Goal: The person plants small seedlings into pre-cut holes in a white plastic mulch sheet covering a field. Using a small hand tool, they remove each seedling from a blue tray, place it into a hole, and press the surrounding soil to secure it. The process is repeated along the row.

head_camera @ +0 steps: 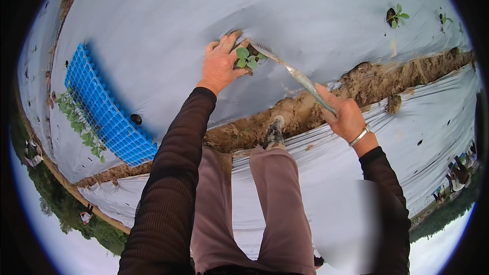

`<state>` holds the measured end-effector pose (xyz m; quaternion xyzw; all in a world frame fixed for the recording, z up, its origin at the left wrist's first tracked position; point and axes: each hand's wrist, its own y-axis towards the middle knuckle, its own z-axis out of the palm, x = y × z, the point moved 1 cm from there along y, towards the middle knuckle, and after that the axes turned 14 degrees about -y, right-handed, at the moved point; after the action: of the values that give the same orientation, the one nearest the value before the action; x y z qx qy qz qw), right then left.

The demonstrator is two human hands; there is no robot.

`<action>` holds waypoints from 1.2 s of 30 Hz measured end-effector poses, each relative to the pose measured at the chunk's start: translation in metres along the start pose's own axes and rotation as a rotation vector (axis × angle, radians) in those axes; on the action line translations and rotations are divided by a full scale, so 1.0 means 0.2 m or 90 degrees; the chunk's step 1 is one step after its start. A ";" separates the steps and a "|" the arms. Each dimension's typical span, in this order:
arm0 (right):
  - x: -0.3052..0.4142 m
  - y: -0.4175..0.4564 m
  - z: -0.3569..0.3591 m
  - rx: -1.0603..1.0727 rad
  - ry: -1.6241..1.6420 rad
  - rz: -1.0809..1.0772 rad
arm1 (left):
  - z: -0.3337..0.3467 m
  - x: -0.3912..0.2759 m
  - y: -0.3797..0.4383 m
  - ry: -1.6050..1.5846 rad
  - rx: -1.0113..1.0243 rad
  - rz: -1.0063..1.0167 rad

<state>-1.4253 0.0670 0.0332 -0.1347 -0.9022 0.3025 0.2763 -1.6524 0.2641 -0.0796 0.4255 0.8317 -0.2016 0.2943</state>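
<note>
My left hand (222,63) is spread over the plastic mulch film (168,38), its soiled fingers and thumb around a small green seedling (246,59) in a planting hole. Whether the fingers grip the seedling's stem or only rest beside it is hard to see. In my right hand (342,116) is the green handle of a narrow, soil-stained trowel (301,78). Its blade tip reaches the dark soil at the hole's upper right edge, close to my left fingertips.
On the left lies a blue plastic seedling tray (110,112) with several seedlings (78,120) along its lower left side. A muddy furrow (301,116) runs between film-covered beds, with my shoe (274,131) in it. Another planted seedling (398,15) stands at upper right. People (460,173) appear far off.
</note>
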 end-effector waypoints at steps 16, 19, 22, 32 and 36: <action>0.18 -0.11 0.12 -0.110 0.029 0.011 | 0.11 0.05 0.01 0.046 -0.093 -0.033; 0.26 -0.16 0.15 -0.120 0.087 0.073 | 0.12 0.05 0.01 0.043 -0.110 -0.071; 0.26 -0.20 0.21 -0.162 0.134 0.093 | 0.05 0.00 0.00 -0.025 -0.079 -0.077; 0.34 -0.28 0.28 -0.171 0.227 0.113 | 0.11 -0.01 -0.02 -0.016 -0.035 -0.121; 0.34 -0.29 0.22 -0.135 0.197 0.142 | 0.09 0.01 -0.04 0.000 -0.011 -0.107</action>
<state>-1.5106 0.0292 0.0679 -0.3066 -0.8555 0.2104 0.3604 -1.6539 0.2500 -0.0940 0.3514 0.8664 -0.2185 0.2796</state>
